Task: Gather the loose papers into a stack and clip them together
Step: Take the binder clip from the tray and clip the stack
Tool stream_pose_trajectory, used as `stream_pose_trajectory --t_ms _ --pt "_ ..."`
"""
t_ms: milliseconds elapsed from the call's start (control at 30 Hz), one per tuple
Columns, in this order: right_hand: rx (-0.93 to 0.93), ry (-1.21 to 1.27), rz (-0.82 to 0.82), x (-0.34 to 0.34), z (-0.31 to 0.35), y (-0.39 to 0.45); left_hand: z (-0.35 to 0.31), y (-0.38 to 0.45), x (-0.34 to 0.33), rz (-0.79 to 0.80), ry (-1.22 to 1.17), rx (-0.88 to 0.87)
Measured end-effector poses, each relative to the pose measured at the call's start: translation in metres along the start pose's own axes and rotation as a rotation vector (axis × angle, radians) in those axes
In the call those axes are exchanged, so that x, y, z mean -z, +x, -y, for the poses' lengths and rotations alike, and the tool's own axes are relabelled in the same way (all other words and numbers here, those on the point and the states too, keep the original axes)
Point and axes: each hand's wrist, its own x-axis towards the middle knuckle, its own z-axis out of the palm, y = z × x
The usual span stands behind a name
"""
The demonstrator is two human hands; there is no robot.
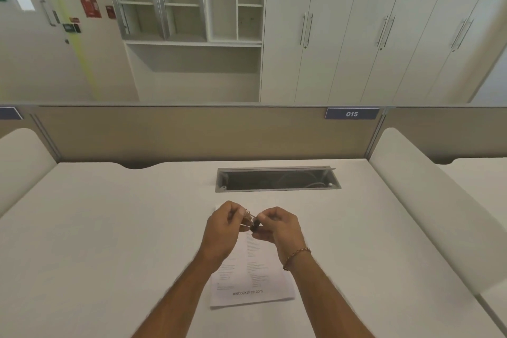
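Your two hands meet above the far end of the stack of papers (251, 287), which lies flat on the white tabletop (109, 228) near the middle, its printed side up and its near edge showing a line of web-address text. The sheets look squared together, though the near left corner shows a slight step between layers.

Your left hand (223, 228) has its grip curled closed on the silver wire handles of a binder clip (251, 222), pinching them between thumb and fingers. Your right hand (278, 228) has its grip closed on the small black body of the same clip, thumb on top and fingers beneath. The clip hangs between both hands, raised off the paper, and how far its mouth is spread you cannot tell from here, since the fingers cover it.

A beaded bracelet (297, 258) sits on your right wrist. Both forearms reach in from the near edge, crossing over the lower corners of the stack.

Farther back, an open cable tray (277, 180) is set into the tabletop, just beyond the papers. A tan divider panel (178, 132) closes the far side, carrying a blue label (352, 113) reading 015 at its right end.
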Motion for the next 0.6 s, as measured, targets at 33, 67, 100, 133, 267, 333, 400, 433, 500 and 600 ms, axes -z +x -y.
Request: stream_pose_trajectory --t_ms 33,67,100,133,267,333,400,433,500,600 --pt "0.007 0.011 0.006 0.001 0.001 -0.001 0.0 0.0 -0.001 -0.012 -0.012 0.012" --pt "0.015 0.019 0.012 0.001 0.002 -0.003 0.0 0.002 -0.002 -0.026 -0.031 0.028" --pt "0.027 0.024 0.018 0.002 0.003 -0.005 -0.001 0.003 -0.003 -0.04 -0.052 0.053" --pt "0.041 0.027 0.028 0.003 0.003 -0.006 -0.002 0.004 -0.004 -0.049 -0.081 0.088" --pt "0.088 0.05 0.068 0.007 0.006 -0.012 -0.007 0.006 -0.005 -0.066 -0.163 0.182" --pt "0.111 0.057 0.067 0.009 0.008 -0.013 -0.009 0.005 -0.006 -0.072 -0.12 0.136" --pt "0.131 0.045 0.071 0.01 0.011 -0.015 -0.012 0.003 -0.009 -0.067 -0.067 0.082" --pt "0.139 0.029 0.07 0.009 0.011 -0.015 -0.013 0.002 -0.01 -0.064 -0.044 0.061" --pt "0.153 -0.012 0.047 0.007 0.013 -0.014 -0.016 0.0 -0.014 -0.045 -0.037 0.039" --pt "0.193 -0.076 -0.009 0.005 0.017 -0.01 -0.018 -0.004 -0.016 -0.02 -0.136 0.079"
